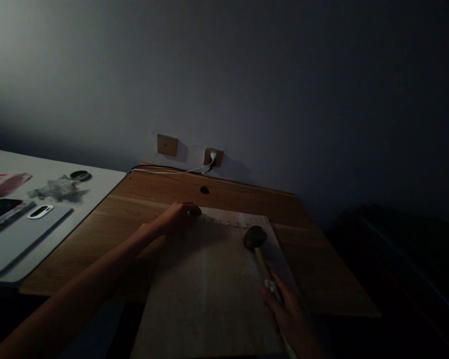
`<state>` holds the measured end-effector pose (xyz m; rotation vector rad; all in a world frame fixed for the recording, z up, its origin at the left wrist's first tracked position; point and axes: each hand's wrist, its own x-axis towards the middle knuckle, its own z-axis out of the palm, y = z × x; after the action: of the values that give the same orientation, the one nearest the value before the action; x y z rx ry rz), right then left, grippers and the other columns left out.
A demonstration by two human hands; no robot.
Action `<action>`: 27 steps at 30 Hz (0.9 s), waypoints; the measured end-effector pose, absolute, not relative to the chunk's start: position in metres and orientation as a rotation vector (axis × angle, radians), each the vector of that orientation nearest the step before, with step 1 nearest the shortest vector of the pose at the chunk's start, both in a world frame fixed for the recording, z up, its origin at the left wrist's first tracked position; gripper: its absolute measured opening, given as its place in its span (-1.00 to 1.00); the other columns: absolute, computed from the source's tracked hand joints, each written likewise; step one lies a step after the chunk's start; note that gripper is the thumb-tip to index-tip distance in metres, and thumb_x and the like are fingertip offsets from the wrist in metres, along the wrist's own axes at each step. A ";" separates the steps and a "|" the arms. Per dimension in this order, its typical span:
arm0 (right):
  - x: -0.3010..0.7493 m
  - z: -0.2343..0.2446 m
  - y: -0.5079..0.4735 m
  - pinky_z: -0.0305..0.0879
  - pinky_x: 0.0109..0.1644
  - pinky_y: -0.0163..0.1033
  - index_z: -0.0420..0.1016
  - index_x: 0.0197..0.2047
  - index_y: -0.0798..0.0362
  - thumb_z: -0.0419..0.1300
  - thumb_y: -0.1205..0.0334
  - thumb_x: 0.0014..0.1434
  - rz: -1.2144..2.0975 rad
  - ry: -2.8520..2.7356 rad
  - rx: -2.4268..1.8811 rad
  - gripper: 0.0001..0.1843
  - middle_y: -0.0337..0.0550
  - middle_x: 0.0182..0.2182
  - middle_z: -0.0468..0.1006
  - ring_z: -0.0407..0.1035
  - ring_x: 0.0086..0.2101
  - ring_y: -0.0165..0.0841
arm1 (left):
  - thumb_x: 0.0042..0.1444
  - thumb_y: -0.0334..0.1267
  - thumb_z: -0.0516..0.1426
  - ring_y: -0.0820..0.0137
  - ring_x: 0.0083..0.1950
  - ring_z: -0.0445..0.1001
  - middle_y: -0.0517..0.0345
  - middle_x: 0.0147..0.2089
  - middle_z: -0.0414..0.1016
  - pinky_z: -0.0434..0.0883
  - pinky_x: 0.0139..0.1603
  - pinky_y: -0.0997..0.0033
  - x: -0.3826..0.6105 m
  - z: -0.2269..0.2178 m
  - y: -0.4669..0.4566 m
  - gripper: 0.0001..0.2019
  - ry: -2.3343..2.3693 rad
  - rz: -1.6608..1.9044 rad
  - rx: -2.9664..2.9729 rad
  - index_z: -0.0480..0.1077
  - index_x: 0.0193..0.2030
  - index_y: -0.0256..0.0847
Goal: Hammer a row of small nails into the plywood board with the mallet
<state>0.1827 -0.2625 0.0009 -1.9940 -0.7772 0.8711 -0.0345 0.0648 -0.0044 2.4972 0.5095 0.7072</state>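
Observation:
A pale wooden board (209,294) lies on the brown desk, its near end reaching past the desk's front edge. Along its far end runs a row of several small nails (227,223), apparently standing up. My left hand (176,217) is at the board's far left corner, fingers curled together; whatever is between the fingertips is too dark to see. In my right hand (287,306) I grip the light handle of a mallet (255,238) with a dark rounded head. The head is over the board's far right part, near the row's right end; contact cannot be made out.
Behind the brown desk (127,219) rises a wall with two socket plates (167,145), one holding a white plug (213,157) with cables. On the white table (108,180) at left are a grey laptop-like slab (26,239), a phone (3,207), crumpled plastic (60,189) and a dark roll (80,175).

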 end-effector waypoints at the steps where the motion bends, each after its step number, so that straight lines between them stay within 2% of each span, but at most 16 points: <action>1: 0.181 0.002 -0.262 0.19 -0.62 -0.33 0.39 0.32 -0.01 0.21 -0.22 0.17 0.874 -0.793 -1.983 -0.25 -0.32 -0.54 0.43 0.29 -0.63 -0.39 | 0.22 -0.38 0.13 0.41 -0.21 0.55 0.10 -0.21 0.59 0.40 -0.15 0.49 -0.037 -0.007 0.065 -0.82 0.520 0.704 2.489 0.57 -0.16 -0.19; 3: 0.177 0.004 -0.260 0.26 -0.58 -0.30 0.46 0.27 -0.05 0.24 -0.23 0.15 0.861 -0.824 -1.970 -0.29 -0.26 -0.47 0.49 0.36 -0.57 -0.34 | 0.21 -0.39 0.13 0.40 -0.21 0.56 0.10 -0.22 0.60 0.41 -0.15 0.49 -0.039 -0.011 0.064 -0.82 0.537 0.704 2.474 0.57 -0.15 -0.20; 7: 0.166 0.005 -0.254 0.42 -0.38 -0.25 0.54 0.20 -0.02 0.27 -0.26 0.09 0.789 -0.881 -1.974 -0.29 -0.08 -0.20 0.59 0.49 -0.33 -0.24 | 0.19 -0.41 0.14 0.41 -0.24 0.55 0.10 -0.23 0.59 0.41 -0.17 0.50 -0.040 -0.014 0.060 -0.81 0.514 0.721 2.474 0.57 -0.14 -0.20; 9: 0.161 0.003 -0.250 0.39 -0.42 -0.26 0.49 0.26 0.01 0.24 -0.26 0.11 0.851 -0.893 -1.978 -0.24 -0.05 -0.15 0.59 0.46 -0.41 -0.30 | 0.21 -0.40 0.13 0.40 -0.22 0.56 0.07 -0.21 0.59 0.41 -0.15 0.48 -0.038 -0.016 0.060 -0.82 0.468 0.744 2.483 0.57 -0.14 -0.21; 12: 0.154 0.003 -0.241 0.24 -0.59 -0.31 0.37 0.36 0.03 0.19 -0.26 0.16 0.996 -0.898 -1.948 -0.18 -0.16 -0.34 0.57 0.28 -0.62 -0.41 | 0.25 -0.38 0.12 0.38 -0.20 0.56 0.04 -0.19 0.59 0.41 -0.13 0.46 -0.036 -0.020 0.060 -0.82 0.451 0.776 2.499 0.57 -0.14 -0.22; 14: 0.151 0.005 -0.235 0.17 -0.63 -0.34 0.34 0.38 0.06 0.21 -0.25 0.16 1.032 -0.933 -1.912 -0.16 -0.26 -0.49 0.48 0.21 -0.66 -0.43 | 0.24 -0.40 0.12 0.38 -0.20 0.55 0.04 -0.19 0.59 0.41 -0.12 0.45 -0.036 -0.022 0.061 -0.81 0.464 0.774 2.504 0.57 -0.13 -0.22; 16: 0.147 0.009 -0.228 0.14 -0.64 -0.35 0.31 0.39 0.09 0.21 -0.22 0.18 1.056 -0.964 -1.887 -0.16 -0.32 -0.56 0.39 0.18 -0.67 -0.44 | 0.22 -0.41 0.13 0.39 -0.21 0.55 0.05 -0.20 0.59 0.42 -0.12 0.45 -0.037 -0.023 0.062 -0.81 0.462 0.750 2.496 0.56 -0.13 -0.21; 20: 0.142 0.021 -0.214 0.11 -0.65 -0.37 0.31 0.38 0.13 0.19 -0.17 0.21 1.037 -1.002 -1.860 -0.20 -0.37 -0.58 0.33 0.15 -0.68 -0.47 | 0.19 -0.39 0.15 0.38 -0.20 0.55 0.07 -0.19 0.60 0.42 -0.12 0.45 -0.039 -0.024 0.064 -0.82 0.445 0.697 2.455 0.56 -0.13 -0.21; 25: 0.138 0.029 -0.190 0.10 -0.66 -0.39 0.33 0.32 0.12 0.14 -0.07 0.28 1.024 -1.090 -1.798 -0.35 -0.37 -0.50 0.34 0.16 -0.67 -0.51 | 0.25 -0.30 0.14 0.38 -0.19 0.55 0.03 -0.17 0.57 0.41 -0.11 0.45 -0.038 -0.027 0.065 -0.84 0.456 0.745 2.405 0.57 -0.19 -0.23; 27: 0.136 0.030 -0.181 0.09 -0.68 -0.40 0.33 0.30 0.11 0.13 -0.05 0.28 1.024 -1.129 -1.774 -0.38 -0.39 -0.49 0.31 0.16 -0.67 -0.52 | 0.22 -0.32 0.14 0.38 -0.21 0.55 0.07 -0.20 0.58 0.41 -0.13 0.46 -0.037 -0.025 0.063 -0.84 0.477 0.734 2.376 0.56 -0.16 -0.23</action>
<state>0.1360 -0.1811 0.0298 -1.7737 -1.1290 1.0240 -0.0370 0.0627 -0.0249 2.3762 0.4774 0.7344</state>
